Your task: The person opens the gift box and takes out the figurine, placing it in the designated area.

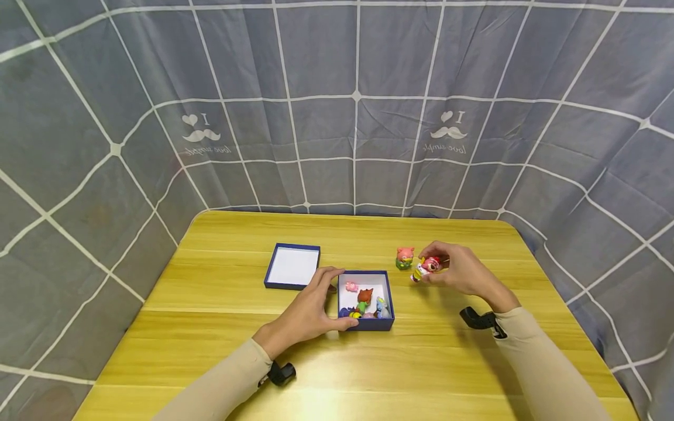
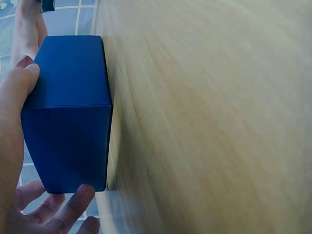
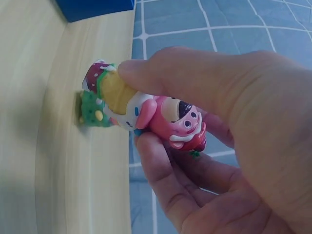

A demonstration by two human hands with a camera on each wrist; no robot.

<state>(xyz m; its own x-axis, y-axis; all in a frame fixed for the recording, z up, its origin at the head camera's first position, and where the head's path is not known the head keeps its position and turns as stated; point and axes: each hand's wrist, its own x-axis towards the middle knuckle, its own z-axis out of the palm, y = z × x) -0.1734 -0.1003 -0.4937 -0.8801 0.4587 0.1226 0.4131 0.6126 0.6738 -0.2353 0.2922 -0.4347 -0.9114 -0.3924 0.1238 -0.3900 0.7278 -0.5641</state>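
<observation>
The person is wearing plain beige: the left sleeve (image 1: 226, 369) and right sleeve (image 1: 542, 362) are ending at the wrists, leaving the left grip (image 1: 304, 311) and right grip (image 1: 464, 271) bare. A stubby black left wrist camera (image 1: 283, 374) and a curved black right wrist camera (image 1: 477, 319) are jutting inward.

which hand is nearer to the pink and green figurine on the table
Right. The right hand is beside the figurine, on its right, holding another toy; the left hand is farther off to its left, gripping the blue box.
</observation>
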